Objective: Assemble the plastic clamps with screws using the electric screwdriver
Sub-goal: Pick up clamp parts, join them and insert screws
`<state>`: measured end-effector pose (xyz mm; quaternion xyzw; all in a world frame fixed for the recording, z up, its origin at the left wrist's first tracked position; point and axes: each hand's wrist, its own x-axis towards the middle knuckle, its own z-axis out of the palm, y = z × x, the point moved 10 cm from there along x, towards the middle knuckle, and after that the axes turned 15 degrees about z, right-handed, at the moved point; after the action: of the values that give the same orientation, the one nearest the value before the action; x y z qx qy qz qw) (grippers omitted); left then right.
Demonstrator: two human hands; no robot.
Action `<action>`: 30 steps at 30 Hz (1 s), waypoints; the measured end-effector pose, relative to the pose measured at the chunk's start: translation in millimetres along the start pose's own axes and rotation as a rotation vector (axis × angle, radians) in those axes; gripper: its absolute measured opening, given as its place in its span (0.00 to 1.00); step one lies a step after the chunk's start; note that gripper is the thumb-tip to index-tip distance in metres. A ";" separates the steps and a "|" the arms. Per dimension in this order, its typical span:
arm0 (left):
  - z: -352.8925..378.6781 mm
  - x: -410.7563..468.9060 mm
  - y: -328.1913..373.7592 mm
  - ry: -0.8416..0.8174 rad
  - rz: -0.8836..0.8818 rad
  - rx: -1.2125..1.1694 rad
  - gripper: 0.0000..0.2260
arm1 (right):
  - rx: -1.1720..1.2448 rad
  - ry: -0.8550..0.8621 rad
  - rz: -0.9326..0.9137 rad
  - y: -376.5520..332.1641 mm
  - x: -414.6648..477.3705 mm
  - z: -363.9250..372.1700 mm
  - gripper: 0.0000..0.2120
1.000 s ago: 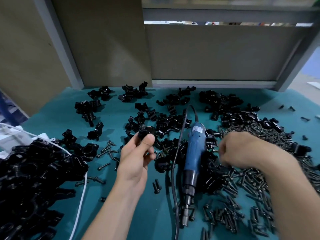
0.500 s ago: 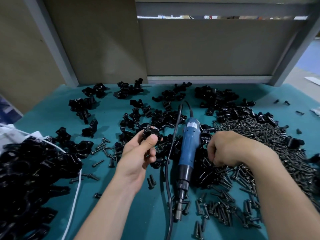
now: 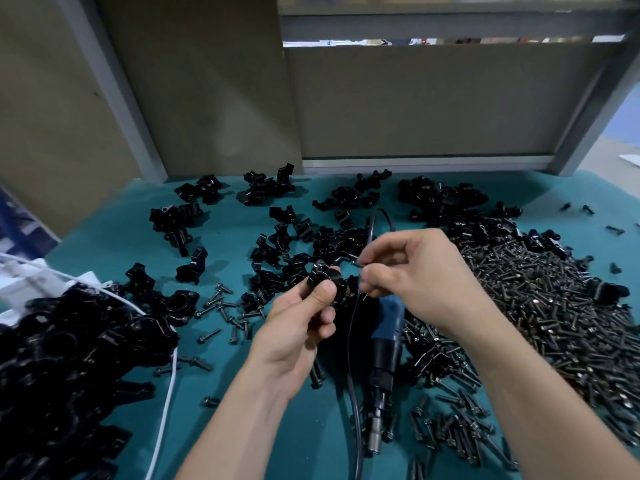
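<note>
My left hand [image 3: 301, 323] grips a black plastic clamp [image 3: 323, 274] between thumb and fingers, above the table's middle. My right hand [image 3: 415, 275] pinches a dark screw [image 3: 356, 263] by its fingertips, the screw's tip just right of the clamp and apart from it. The blue electric screwdriver [image 3: 386, 341] lies on the teal table [image 3: 221, 393] under my hands, bit toward me, its black cable [image 3: 351, 375] running beside it. A big heap of screws [image 3: 554, 306] lies at the right. Loose black clamps [image 3: 277, 247] are scattered across the back.
A large pile of black clamps [image 3: 69, 368] fills the near left, with a white cord [image 3: 166, 393] across it. A few loose screws [image 3: 225, 306] lie left of my left hand. A grey frame and brown panels [image 3: 415, 105] close off the back.
My right hand has lifted from the screw heap with a screw and moved left toward the clamp. My left hand has stayed near the middle, still holding the clamp.
</note>
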<state>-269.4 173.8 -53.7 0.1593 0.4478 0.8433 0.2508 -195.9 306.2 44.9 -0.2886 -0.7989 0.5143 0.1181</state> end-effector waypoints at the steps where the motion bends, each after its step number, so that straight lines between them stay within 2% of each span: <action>1: -1.9 0.5 0.6 -0.002 -0.005 -0.002 0.21 | -0.064 0.012 -0.010 0.0 -0.8 1.6 0.10; 3: -2.2 0.7 1.3 -0.021 -0.007 -0.002 0.19 | -0.207 0.067 -0.050 -4.3 -4.7 2.2 0.10; 7: 1.6 0.1 -0.3 -0.060 -0.007 -0.008 0.06 | -0.329 0.125 -0.092 -13.6 -11.0 4.3 0.10; 11: 1.9 0.2 1.3 -0.068 0.000 0.026 0.15 | -0.359 0.119 -0.053 -11.3 -10.1 2.6 0.12; 14: 2.7 -0.3 2.6 -0.085 0.012 0.060 0.16 | -0.420 0.121 -0.049 -11.9 -10.2 3.3 0.15; 17: 3.9 -0.7 3.8 -0.108 0.038 0.119 0.18 | -0.475 0.107 -0.073 -13.4 -11.2 9.7 0.11; 21: 7.1 -1.0 7.7 -0.135 0.080 0.146 0.14 | -0.346 0.113 -0.069 -10.2 -10.0 10.1 0.08; 24: 7.2 -1.1 10.0 -0.118 0.100 0.126 0.15 | -0.250 0.065 -0.007 -1.4 -5.5 10.4 0.08; 30: 6.6 -2.4 11.5 -0.115 0.135 0.166 0.14 | -0.407 0.065 -0.037 4.9 0.1 24.7 0.15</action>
<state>-267.4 171.5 -40.6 0.2574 0.4894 0.8077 0.2046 -206.3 289.2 29.5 -0.3084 -0.8872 0.3305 0.0926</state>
